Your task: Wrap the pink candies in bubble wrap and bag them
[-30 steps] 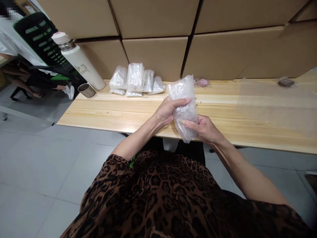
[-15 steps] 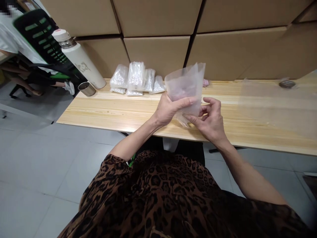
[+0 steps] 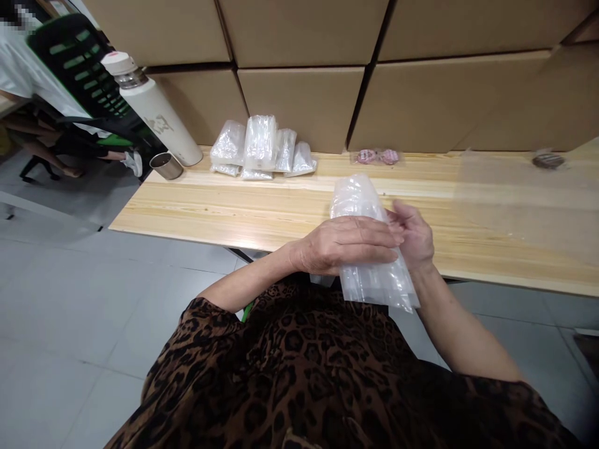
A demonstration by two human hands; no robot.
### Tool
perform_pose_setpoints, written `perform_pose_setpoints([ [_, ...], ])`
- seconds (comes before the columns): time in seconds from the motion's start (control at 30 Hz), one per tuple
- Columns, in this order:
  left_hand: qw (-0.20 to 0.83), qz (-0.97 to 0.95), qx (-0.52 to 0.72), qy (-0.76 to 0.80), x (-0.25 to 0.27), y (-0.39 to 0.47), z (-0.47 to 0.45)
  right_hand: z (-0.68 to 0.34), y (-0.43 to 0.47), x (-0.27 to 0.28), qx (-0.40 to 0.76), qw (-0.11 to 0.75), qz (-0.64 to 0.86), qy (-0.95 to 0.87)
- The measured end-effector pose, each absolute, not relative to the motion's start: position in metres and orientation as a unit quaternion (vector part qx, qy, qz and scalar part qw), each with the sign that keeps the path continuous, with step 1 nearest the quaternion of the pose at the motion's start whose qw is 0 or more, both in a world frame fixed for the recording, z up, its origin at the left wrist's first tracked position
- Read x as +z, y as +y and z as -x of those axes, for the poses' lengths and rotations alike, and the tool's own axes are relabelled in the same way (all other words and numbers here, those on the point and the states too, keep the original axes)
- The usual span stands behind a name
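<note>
Stack of clear plastic bags (image 3: 369,249) held flat over table's (image 3: 210,209) near edge. Left hand (image 3: 346,244) lies palm-down across stack, pressing; right hand (image 3: 414,234) cups it from right, fingers loosely curled. Step looks like flattening, squaring bags. Next move calls for firm two-sided hold: slippery film.

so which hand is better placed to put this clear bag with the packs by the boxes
Left. The left hand lies flat on top of the clear bag, on the side nearer the packs; the right hand sits underneath, farther away.
</note>
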State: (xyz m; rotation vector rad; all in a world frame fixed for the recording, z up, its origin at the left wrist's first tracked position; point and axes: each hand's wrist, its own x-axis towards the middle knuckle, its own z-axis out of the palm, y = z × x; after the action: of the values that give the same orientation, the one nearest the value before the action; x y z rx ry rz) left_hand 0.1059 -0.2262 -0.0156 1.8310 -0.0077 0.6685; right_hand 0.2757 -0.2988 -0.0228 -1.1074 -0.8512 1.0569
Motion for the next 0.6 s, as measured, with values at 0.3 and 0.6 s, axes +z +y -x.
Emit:
perform_pose_setpoints([
  [0.3, 0.486, -0.837, 0.252, -0.009, -0.023, -0.225, -0.105, -0.266, -0.296, -0.019, 0.565, 0.604, 0.467, -0.312],
  [0.6, 0.553, -0.661, 0.463, 0.209, -0.054, -0.226, -0.106, -0.291, -0.269, -0.031, 0.417, 0.719, 0.466, -0.302],
])
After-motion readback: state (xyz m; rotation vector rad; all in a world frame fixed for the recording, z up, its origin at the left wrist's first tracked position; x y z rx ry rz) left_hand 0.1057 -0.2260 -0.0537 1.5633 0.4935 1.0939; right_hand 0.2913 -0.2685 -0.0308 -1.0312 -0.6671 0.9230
